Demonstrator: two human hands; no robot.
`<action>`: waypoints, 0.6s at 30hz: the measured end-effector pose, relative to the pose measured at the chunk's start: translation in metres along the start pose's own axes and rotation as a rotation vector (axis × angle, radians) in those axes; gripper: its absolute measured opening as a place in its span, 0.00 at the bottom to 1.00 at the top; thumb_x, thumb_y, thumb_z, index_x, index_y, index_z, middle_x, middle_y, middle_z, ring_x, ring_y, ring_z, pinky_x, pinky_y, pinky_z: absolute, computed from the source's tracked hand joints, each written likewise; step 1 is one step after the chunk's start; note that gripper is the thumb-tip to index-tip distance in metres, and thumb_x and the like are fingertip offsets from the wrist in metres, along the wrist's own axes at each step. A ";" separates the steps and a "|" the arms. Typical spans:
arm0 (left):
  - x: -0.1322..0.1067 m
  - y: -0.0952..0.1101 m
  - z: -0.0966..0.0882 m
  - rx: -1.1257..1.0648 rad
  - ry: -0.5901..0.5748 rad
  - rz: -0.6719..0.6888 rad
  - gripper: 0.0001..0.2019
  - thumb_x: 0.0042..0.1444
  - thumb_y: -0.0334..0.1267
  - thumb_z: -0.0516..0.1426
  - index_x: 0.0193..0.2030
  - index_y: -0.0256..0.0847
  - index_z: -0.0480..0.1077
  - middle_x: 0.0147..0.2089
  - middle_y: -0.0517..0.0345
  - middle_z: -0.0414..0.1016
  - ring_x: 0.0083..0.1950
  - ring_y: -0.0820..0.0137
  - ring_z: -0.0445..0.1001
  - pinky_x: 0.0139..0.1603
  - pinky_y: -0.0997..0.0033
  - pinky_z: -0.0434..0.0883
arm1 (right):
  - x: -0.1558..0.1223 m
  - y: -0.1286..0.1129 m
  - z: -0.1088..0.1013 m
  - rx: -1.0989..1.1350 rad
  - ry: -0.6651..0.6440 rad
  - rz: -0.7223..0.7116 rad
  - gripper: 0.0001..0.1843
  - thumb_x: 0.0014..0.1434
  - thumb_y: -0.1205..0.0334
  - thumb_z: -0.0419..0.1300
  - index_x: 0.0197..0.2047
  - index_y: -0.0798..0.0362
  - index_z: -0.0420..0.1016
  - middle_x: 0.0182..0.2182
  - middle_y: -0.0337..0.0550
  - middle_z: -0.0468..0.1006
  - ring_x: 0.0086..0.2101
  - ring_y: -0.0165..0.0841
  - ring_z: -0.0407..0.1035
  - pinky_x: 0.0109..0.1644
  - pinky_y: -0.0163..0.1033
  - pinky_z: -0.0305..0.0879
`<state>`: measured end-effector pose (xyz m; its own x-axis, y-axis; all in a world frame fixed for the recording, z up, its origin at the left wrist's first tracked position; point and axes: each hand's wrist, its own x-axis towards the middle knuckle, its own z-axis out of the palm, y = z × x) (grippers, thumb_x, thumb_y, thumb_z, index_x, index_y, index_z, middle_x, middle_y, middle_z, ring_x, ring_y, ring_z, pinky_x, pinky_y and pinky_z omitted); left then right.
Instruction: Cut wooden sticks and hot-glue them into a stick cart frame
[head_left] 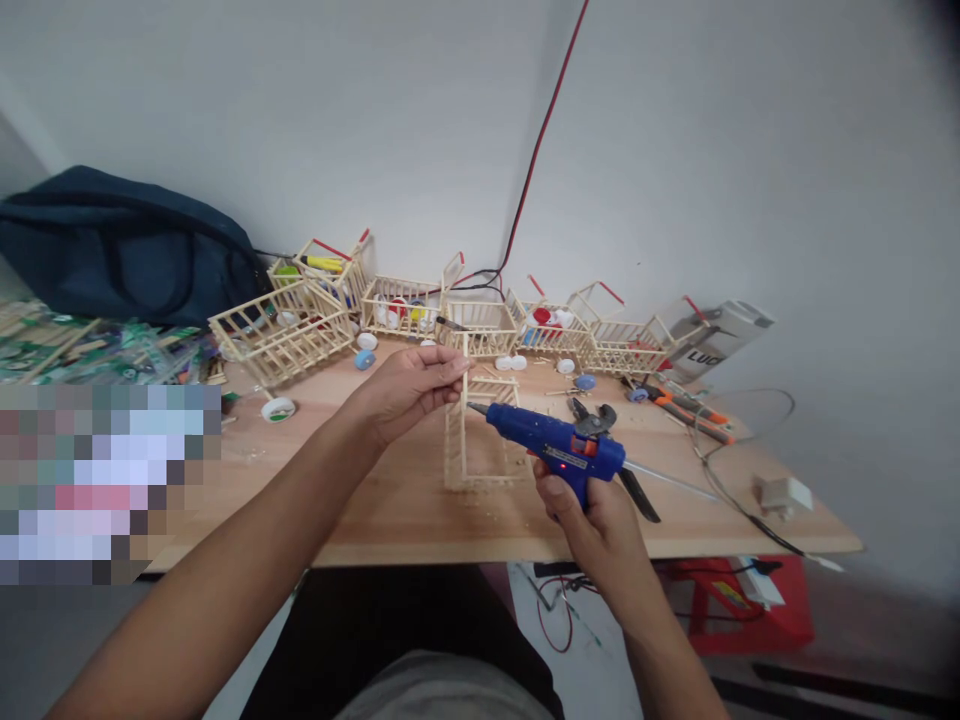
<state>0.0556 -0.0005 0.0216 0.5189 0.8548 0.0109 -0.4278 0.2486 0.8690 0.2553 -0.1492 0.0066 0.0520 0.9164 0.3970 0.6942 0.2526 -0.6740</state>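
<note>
My left hand pinches a thin wooden stick between thumb and fingers, above the table. My right hand is wrapped round the grip of a blue hot glue gun. Its nozzle points left and appears close to the lower end of the stick; whether they touch I cannot tell. Below both hands, a partly built frame of wooden sticks lies on the wooden table. The glue gun and left hand cover some of the frame.
Along the wall stand several small stick carts with red-tipped handles. Bottle caps lie around them. Cutting pliers sit behind the glue gun, orange-handled pliers farther right. A cable crosses the right side; a blue bag is at left.
</note>
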 end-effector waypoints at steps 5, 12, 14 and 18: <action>0.000 -0.001 0.000 -0.003 -0.003 -0.007 0.15 0.41 0.38 0.72 0.29 0.31 0.75 0.27 0.59 0.73 0.28 0.80 0.70 0.31 0.81 0.69 | 0.000 -0.002 0.000 -0.005 -0.003 -0.005 0.19 0.65 0.50 0.52 0.34 0.55 0.74 0.20 0.38 0.70 0.22 0.30 0.65 0.29 0.35 0.63; -0.001 0.000 0.000 -0.031 -0.010 -0.012 0.13 0.41 0.35 0.72 0.31 0.30 0.76 0.27 0.59 0.73 0.27 0.81 0.69 0.31 0.81 0.69 | 0.001 -0.003 0.000 -0.005 0.005 -0.012 0.19 0.65 0.50 0.52 0.34 0.55 0.74 0.19 0.37 0.68 0.21 0.30 0.64 0.29 0.35 0.63; -0.001 0.000 0.000 -0.033 -0.018 -0.016 0.12 0.43 0.35 0.71 0.30 0.31 0.76 0.27 0.59 0.72 0.27 0.81 0.69 0.31 0.81 0.69 | 0.001 -0.003 0.000 -0.012 0.011 -0.012 0.19 0.65 0.50 0.52 0.34 0.56 0.74 0.19 0.37 0.68 0.21 0.30 0.63 0.28 0.35 0.63; 0.000 0.000 -0.001 -0.045 -0.013 -0.017 0.11 0.43 0.34 0.71 0.29 0.30 0.76 0.26 0.60 0.72 0.27 0.80 0.69 0.32 0.82 0.69 | 0.002 -0.003 -0.001 -0.019 0.026 -0.019 0.18 0.65 0.51 0.52 0.33 0.55 0.74 0.19 0.37 0.69 0.21 0.30 0.64 0.28 0.35 0.63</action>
<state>0.0554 0.0000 0.0210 0.5355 0.8445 0.0032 -0.4519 0.2834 0.8458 0.2535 -0.1489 0.0100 0.0566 0.9031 0.4257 0.7089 0.2639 -0.6541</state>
